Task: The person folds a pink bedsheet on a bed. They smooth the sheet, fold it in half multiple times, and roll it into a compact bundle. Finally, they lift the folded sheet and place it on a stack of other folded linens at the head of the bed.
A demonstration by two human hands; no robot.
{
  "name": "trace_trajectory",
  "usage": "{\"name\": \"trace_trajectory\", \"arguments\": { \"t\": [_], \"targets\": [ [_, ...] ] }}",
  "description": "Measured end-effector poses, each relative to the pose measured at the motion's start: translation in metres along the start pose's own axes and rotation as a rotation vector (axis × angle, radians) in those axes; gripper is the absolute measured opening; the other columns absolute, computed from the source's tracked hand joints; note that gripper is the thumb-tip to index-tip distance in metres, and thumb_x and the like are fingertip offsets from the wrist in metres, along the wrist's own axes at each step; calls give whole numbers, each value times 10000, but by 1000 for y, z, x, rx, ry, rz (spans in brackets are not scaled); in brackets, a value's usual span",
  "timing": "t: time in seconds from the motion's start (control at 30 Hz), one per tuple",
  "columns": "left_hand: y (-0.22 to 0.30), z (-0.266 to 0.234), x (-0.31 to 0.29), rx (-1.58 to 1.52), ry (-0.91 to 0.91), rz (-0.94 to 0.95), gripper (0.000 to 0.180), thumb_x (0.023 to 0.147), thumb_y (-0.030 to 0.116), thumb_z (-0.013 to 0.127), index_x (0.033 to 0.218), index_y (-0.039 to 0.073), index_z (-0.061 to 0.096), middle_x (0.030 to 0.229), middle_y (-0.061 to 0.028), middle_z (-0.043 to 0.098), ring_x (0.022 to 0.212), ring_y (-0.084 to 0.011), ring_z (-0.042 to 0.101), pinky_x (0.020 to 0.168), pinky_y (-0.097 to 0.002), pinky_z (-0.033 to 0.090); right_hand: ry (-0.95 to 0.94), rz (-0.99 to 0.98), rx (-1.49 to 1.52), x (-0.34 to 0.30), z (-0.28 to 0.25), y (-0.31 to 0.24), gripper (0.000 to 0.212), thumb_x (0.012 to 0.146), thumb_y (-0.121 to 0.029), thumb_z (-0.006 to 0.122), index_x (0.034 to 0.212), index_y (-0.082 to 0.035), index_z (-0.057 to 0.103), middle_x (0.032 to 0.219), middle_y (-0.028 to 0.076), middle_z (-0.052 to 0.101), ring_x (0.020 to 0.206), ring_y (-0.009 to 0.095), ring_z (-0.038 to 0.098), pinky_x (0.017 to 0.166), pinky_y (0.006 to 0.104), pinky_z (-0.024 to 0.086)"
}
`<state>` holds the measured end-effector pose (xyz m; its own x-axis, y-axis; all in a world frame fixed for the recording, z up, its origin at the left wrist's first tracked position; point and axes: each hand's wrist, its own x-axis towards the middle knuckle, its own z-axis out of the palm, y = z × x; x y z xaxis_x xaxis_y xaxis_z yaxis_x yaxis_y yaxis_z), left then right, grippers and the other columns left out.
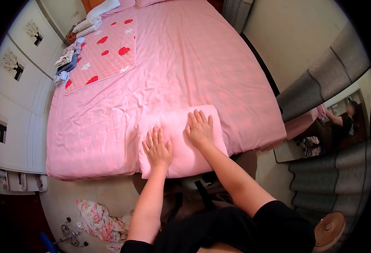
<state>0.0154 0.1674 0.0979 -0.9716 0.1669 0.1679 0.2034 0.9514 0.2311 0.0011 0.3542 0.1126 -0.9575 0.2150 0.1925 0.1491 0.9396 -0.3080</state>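
A pink pillow point(179, 145) lies flat at the near edge of the bed, its front part reaching over my lap. My left hand point(157, 146) rests palm down on its left half, fingers stretched out. On the upper right part of the pillow lies my right hand point(200, 128), also flat with the fingers apart. Neither hand grips anything. Beneath and beyond the pillow spreads a wrinkled pink bedsheet point(181, 63).
A quilted strawberry-patterned mat point(103, 55) lies at the bed's far left, beside folded clothes point(68, 59). White wardrobe doors point(18, 88) line the left. Flowered cloth point(99, 221) is heaped on the floor. Right are grey curtains point(333, 80), a mirror point(341, 122) and a round fan point(329, 230).
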Motion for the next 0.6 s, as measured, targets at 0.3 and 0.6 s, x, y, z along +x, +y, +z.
{"name": "trace_trajectory", "arguments": {
  "t": [0.3,0.6],
  "targets": [
    [-4,5,3,-10,44,20,646,912,320,517,1511,140,359,1586,-54,322,1474,-292,248,1188,-537,155,-41,-20,6,6,-9,-1,537,894,-306,551,1381,-86,499,1478,134,456,1411,289,361,1144,564,229],
    [-54,2,-36,41,-21,12,737,897,379,568,1543,157,291,1617,-93,240,1494,-321,189,1160,-567,232,-123,-115,-46,-63,-60,25,654,879,-336,585,1469,-111,414,1555,144,351,1453,319,290,1125,577,260]
  ]
}}
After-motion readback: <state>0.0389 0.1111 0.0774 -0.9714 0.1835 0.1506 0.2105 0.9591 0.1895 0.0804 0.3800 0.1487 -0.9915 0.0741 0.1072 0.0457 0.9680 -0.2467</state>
